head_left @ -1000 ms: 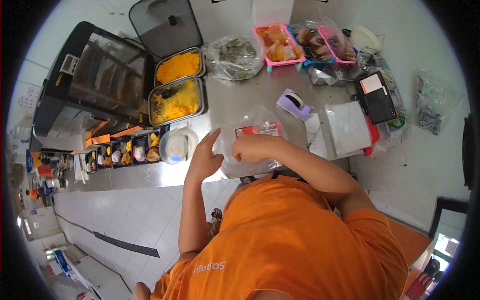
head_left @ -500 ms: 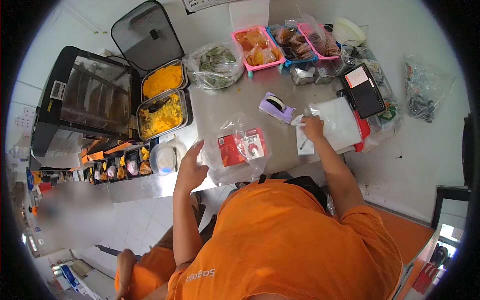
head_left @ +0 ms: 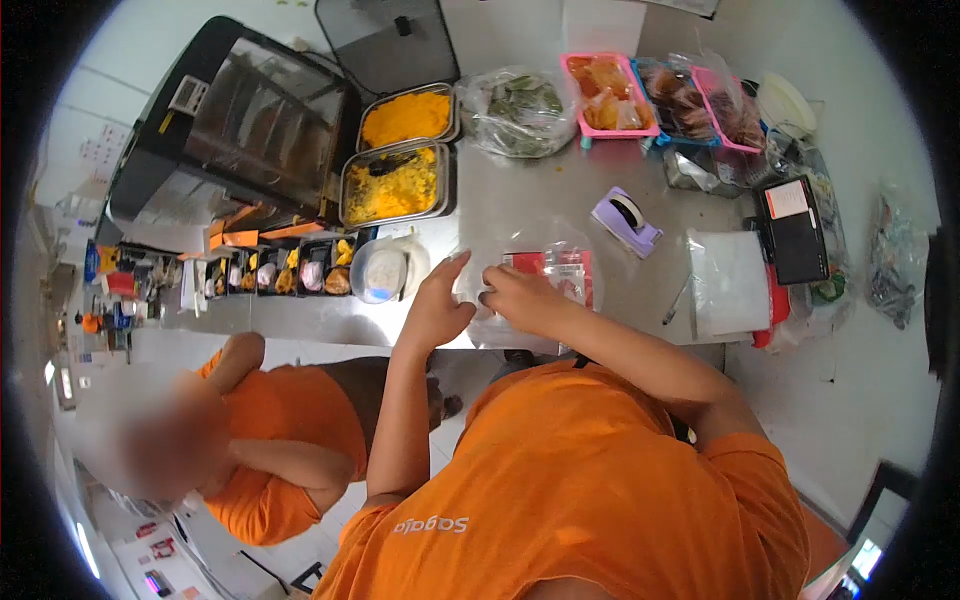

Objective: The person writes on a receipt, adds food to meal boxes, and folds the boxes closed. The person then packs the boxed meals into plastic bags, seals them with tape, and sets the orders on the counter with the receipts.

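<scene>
A clear plastic bag point(head_left: 590, 245) lies on the metal counter with a red and white box point(head_left: 580, 272) inside it. My left hand point(head_left: 436, 308) rests at the bag's left edge, index finger stretched out and thumb apart, nothing visible in it. Over the bag's lower left part is my right hand point(head_left: 522, 300), its fingers curled together at the plastic; whatever they hold is hidden. Left of my left hand stands a round clear container point(head_left: 383, 272) with white contents.
Trays of yellow food point(head_left: 395, 185), a bag of green leaves point(head_left: 515, 112) and a pink basket point(head_left: 610, 95) line the back. Rightward are a purple tape dispenser point(head_left: 627, 221), pen point(head_left: 677, 300) and white plastic sheets point(head_left: 730, 285). A person in orange point(head_left: 300, 425) stands at lower left.
My right hand has moved from the white paper back left to the bag. The paper has left its spot beside the plastic sheets. The other person has come further into view.
</scene>
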{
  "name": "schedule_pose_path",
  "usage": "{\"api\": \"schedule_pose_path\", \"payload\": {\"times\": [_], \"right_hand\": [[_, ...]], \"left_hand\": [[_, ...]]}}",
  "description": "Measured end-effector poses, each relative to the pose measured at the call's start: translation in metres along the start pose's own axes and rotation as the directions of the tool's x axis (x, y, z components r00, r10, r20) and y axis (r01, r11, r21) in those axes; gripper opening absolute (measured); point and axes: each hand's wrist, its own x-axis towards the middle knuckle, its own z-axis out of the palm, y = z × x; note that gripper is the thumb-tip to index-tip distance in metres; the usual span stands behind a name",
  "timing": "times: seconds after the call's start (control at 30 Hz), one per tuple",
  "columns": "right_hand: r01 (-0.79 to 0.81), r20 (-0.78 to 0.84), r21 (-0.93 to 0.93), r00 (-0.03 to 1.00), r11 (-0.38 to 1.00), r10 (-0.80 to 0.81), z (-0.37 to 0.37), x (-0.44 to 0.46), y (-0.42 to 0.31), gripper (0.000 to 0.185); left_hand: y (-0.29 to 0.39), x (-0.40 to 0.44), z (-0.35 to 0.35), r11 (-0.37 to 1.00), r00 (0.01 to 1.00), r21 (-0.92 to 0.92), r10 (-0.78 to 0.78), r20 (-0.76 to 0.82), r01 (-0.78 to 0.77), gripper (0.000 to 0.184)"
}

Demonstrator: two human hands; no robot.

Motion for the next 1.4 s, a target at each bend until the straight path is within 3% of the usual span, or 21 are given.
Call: {"api": "schedule_pose_path", "payload": {"times": [0.1, 0.2, 0.27, 0.37, 0.43, 0.5, 0.6, 0.67, 0.8, 0.83, 0.9, 0.93, 1.0, 1.03, 1.07, 1.13, 1.2, 1.23, 1.33, 1.37, 1.4], "right_hand": [[0.11, 0.368, -0.223, 0.93, 0.969, -0.021, 0.083, 0.04, 0.032, 0.026], [0.233, 0.708, -0.467, 0.677, 0.853, 0.203, 0.052, 0.064, 0.007, 0.035], [0.288, 0.775, -0.383, 0.618, 0.878, 0.135, 0.041, 0.059, 0.01, 0.043], [0.237, 0.616, -0.181, 0.784, 0.955, -0.077, -0.003, 0.045, 0.008, 0.036], [0.288, 0.281, -0.006, 0.919, 0.958, -0.275, -0.003, 0.021, 0.023, 0.038], [0.27, 0.22, -0.019, 0.941, 0.963, -0.259, -0.034, 0.003, 0.007, 0.037], [0.043, 0.463, -0.275, 0.881, 0.96, 0.094, -0.085, -0.027, 0.007, 0.045], [0.051, 0.534, -0.398, 0.825, 0.916, 0.186, -0.121, -0.036, 0.01, 0.053], [-0.037, 0.529, -0.325, 0.821, 0.945, 0.214, -0.216, -0.064, 0.001, 0.064], [-0.093, 0.376, -0.256, 0.907, 0.962, 0.188, -0.22, -0.078, 0.002, 0.071], [-0.131, -0.002, -0.125, 0.991, 0.983, 0.132, -0.213, -0.105, 0.011, 0.087], [-0.271, 0.0, -0.037, 0.962, 0.962, 0.271, -0.199, -0.124, 0.018, 0.097], [-0.498, 0.031, 0.149, 0.866, 0.855, 0.499, -0.151, -0.156, 0.039, 0.123], [-0.52, 0.108, 0.156, 0.854, 0.84, 0.508, -0.125, -0.164, 0.05, 0.135], [-0.539, 0.183, 0.164, 0.84, 0.826, 0.511, -0.1, -0.165, 0.056, 0.148], [-0.493, 0.092, 0.152, 0.87, 0.857, 0.484, -0.064, -0.14, 0.062, 0.155], [-0.404, -0.056, 0.324, 0.895, 0.856, 0.443, -0.028, -0.112, 0.081, 0.159], [-0.317, -0.113, 0.313, 0.924, 0.896, 0.366, -0.013, -0.094, 0.091, 0.155], [-0.23, -0.204, 0.305, 0.932, 0.924, 0.3, 0.031, -0.071, 0.099, 0.129], [-0.23, -0.227, 0.307, 0.925, 0.924, 0.306, 0.038, -0.067, 0.101, 0.119], [-0.275, -0.196, 0.284, 0.921, 0.919, 0.337, 0.032, -0.065, 0.097, 0.103]], "left_hand": [[-0.001, -0.006, -0.002, 0.976, 0.989, 0.169, 0.143, -0.022, -0.138, 0.072], [-0.019, -0.004, 0.005, 0.975, 0.985, 0.155, 0.168, -0.044, -0.159, 0.075], [-0.039, -0.006, 0.017, 0.987, 0.982, 0.066, 0.154, -0.106, -0.148, 0.072], [-0.02, -0.013, 0.005, 0.985, 0.985, 0.113, 0.14, -0.096, -0.129, 0.064], [-0.017, -0.024, 0.0, 0.985, 0.987, 0.14, 0.114, -0.113, -0.098, 0.059], [-0.021, -0.025, 0.003, 0.982, 0.986, 0.161, 0.12, -0.118, -0.1, 0.055], [-0.019, -0.018, -0.01, 0.986, 0.994, 0.151, 0.083, -0.065, -0.072, 0.046], [-0.012, -0.02, -0.02, 0.981, 0.998, 0.191, 0.051, -0.027, -0.045, 0.038], [0.024, -0.029, -0.038, 0.964, 0.981, 0.216, 0.175, -0.083, -0.154, 0.023], [0.043, -0.037, -0.048, 0.995, 0.988, 0.079, 0.077, -0.137, -0.066, 0.021], [0.035, -0.048, -0.054, 0.984, 0.952, -0.002, 0.171, -0.254, -0.178, 0.056], [0.019, -0.055, -0.047, 0.992, 0.951, 0.062, 0.122, -0.282, -0.109, 0.111], [-0.015, -0.065, -0.019, 0.887, 0.985, 0.46, 0.037, -0.171, 0.046, 0.152], [-0.015, -0.058, 0.002, 0.837, 0.984, 0.521, -0.175, -0.037, 0.168, 0.172], [-0.026, -0.05, 0.029, 0.892, 0.99, 0.431, -0.106, -0.098, 0.138, 0.16], [-0.023, -0.018, 0.06, 0.959, 0.937, 0.195, 0.252, -0.243, -0.208, 0.12], [-0.035, 0.016, 0.091, 0.91, 0.902, 0.277, 0.373, -0.217, -0.309, 0.105], [-0.037, 0.032, 0.102, 0.875, 0.874, 0.32, 0.438, -0.208, -0.363, 0.098], [-0.03, 0.054, 0.121, 0.971, 0.97, 0.036, 0.235, 0.068, -0.237, 0.061], [-0.027, 0.05, 0.13, 0.859, 0.852, 0.062, 0.513, -0.107, -0.509, 0.056], [-0.033, 0.044, 0.137, 0.85, 0.841, 0.028, 0.526, -0.13, -0.527, 0.057]]}}
